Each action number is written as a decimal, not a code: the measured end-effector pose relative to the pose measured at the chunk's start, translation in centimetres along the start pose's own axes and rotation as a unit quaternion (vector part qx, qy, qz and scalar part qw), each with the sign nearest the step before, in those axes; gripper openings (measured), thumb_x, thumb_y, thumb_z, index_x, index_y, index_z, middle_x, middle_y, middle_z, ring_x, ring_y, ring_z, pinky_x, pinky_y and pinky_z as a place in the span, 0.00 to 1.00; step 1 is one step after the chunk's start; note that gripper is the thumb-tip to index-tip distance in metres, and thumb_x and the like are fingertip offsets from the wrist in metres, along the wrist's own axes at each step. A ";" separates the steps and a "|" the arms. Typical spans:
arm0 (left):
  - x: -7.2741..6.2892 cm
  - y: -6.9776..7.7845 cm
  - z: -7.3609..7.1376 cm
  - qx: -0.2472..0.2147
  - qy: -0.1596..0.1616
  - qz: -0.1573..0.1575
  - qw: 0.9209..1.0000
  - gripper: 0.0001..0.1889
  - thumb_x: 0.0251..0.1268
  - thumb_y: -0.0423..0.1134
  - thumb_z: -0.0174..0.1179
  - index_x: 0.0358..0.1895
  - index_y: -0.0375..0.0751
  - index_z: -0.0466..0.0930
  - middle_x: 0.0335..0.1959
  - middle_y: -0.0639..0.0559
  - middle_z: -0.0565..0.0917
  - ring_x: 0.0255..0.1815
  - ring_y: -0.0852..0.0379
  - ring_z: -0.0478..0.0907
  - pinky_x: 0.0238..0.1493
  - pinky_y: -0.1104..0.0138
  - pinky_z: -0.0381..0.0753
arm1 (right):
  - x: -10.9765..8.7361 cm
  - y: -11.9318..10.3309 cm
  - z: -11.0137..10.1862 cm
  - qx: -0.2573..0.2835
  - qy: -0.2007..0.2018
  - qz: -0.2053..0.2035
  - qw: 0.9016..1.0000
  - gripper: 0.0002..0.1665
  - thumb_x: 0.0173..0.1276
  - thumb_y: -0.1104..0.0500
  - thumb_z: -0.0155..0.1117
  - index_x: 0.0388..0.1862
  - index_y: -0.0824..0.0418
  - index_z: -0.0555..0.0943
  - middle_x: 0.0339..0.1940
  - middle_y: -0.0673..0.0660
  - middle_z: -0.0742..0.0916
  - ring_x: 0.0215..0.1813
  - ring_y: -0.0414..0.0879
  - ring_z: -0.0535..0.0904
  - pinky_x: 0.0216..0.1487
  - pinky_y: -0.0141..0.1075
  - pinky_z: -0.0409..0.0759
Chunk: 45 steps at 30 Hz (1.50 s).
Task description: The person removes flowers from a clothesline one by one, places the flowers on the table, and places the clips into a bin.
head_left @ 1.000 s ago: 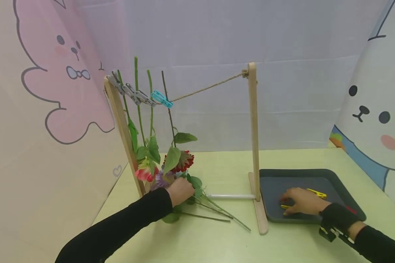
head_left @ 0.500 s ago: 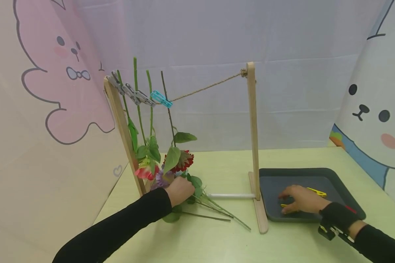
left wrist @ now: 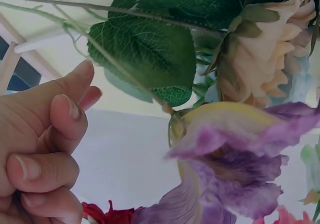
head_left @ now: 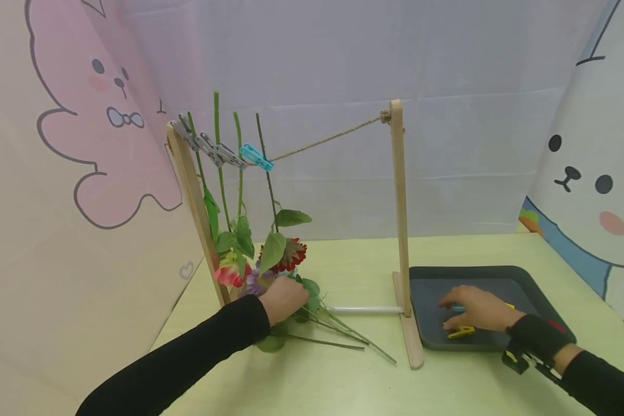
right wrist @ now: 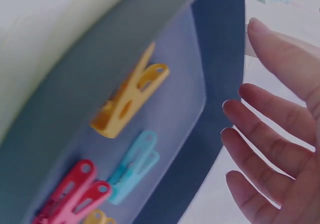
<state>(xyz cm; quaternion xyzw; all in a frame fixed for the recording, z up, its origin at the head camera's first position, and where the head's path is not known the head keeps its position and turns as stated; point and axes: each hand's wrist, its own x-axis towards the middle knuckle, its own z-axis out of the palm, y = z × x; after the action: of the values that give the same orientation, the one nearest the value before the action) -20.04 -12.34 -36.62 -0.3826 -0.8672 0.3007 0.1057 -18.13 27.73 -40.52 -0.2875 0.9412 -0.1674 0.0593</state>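
My left hand [head_left: 286, 297] is among flowers lying at the rack's left foot. In the left wrist view its fingers [left wrist: 45, 171] are loosely curled with nothing between them. Close by are a purple flower [left wrist: 225, 149] and a peach flower [left wrist: 260, 59]. My right hand [head_left: 478, 309] hovers over a dark grey tray [head_left: 468, 269], fingers spread and holding nothing. Near its thumb lies a yellow clothespin [head_left: 461, 332]; a light-blue clothespin [right wrist: 134, 166] and a red clothespin [right wrist: 72, 194] are also in the tray.
A wooden rack [head_left: 400, 208] carries a sagging rope [head_left: 327, 140]. Grey clothespins [head_left: 208, 149] and a blue clothespin [head_left: 256, 157] hold several flowers upside down at its left, including a red flower [head_left: 291, 254]. Loose stems [head_left: 364, 340] point right across the table.
My right hand has shifted slightly away from me over the tray, leaving the yellow clothespin more in view and a blue one showing by the fingers. My left hand has hardly moved.
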 end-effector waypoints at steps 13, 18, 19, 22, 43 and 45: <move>-1.8 -0.9 -3.2 -0.041 0.020 -0.016 0.999 0.23 0.52 0.31 0.65 0.12 0.50 0.58 0.09 0.59 0.51 0.15 0.64 0.46 0.17 0.70 0.47 | 1.7 -5.0 -3.8 0.104 0.213 -0.084 0.968 0.06 0.58 0.61 0.66 0.34 0.52 0.83 0.30 0.46 0.85 0.32 0.34 0.79 0.32 0.28 0.76; -2.3 -2.5 -5.0 -0.071 0.038 -0.029 0.996 0.15 0.55 0.38 0.65 0.16 0.49 0.70 0.08 0.59 0.63 0.12 0.65 0.53 0.15 0.72 0.53 | 3.8 -9.6 -5.1 0.139 0.322 -0.265 0.898 0.09 0.52 0.67 0.69 0.25 0.51 0.83 0.20 0.46 0.83 0.23 0.29 0.72 0.27 0.22 0.69; -2.3 -2.8 -5.3 -0.073 0.045 -0.028 0.996 0.14 0.55 0.38 0.64 0.17 0.49 0.71 0.08 0.58 0.63 0.12 0.65 0.53 0.15 0.72 0.52 | 4.3 -10.7 -5.4 0.139 0.333 -0.291 0.886 0.07 0.55 0.64 0.68 0.23 0.51 0.83 0.20 0.46 0.83 0.23 0.29 0.72 0.27 0.22 0.67; -2.5 -3.6 -6.4 -0.062 0.059 -0.030 0.996 0.13 0.57 0.43 0.63 0.18 0.48 0.71 0.08 0.57 0.61 0.11 0.64 0.53 0.15 0.71 0.49 | 6.2 -14.0 -6.6 0.130 0.353 -0.350 0.858 0.11 0.62 0.52 0.63 0.21 0.53 0.83 0.18 0.46 0.83 0.23 0.30 0.73 0.26 0.22 0.67; -2.3 -9.6 -10.5 -0.243 0.187 -0.336 0.891 0.16 0.66 0.51 0.53 0.34 0.41 0.80 0.08 0.52 0.65 0.08 0.58 0.57 0.14 0.69 0.49 | 18.2 -26.6 -20.1 0.142 0.337 -0.148 0.919 0.19 0.60 0.51 0.66 0.43 0.63 0.81 0.40 0.57 0.85 0.43 0.46 0.79 0.47 0.32 0.73; -1.8 -9.8 -10.2 -0.267 0.192 -0.370 0.869 0.17 0.68 0.52 0.49 0.41 0.40 0.77 0.09 0.50 0.65 0.09 0.57 0.55 0.14 0.68 0.49 | 19.2 -27.2 -20.8 0.167 0.301 -0.100 0.933 0.26 0.60 0.49 0.65 0.53 0.62 0.77 0.50 0.57 0.83 0.52 0.46 0.77 0.54 0.31 0.71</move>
<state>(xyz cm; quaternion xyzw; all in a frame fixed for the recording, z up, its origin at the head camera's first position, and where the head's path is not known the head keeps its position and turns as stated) -20.43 -14.29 -22.50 -0.0972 -0.9550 -0.0826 0.2677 -24.21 1.61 -11.84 -0.3022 0.8396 -0.4060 -0.1971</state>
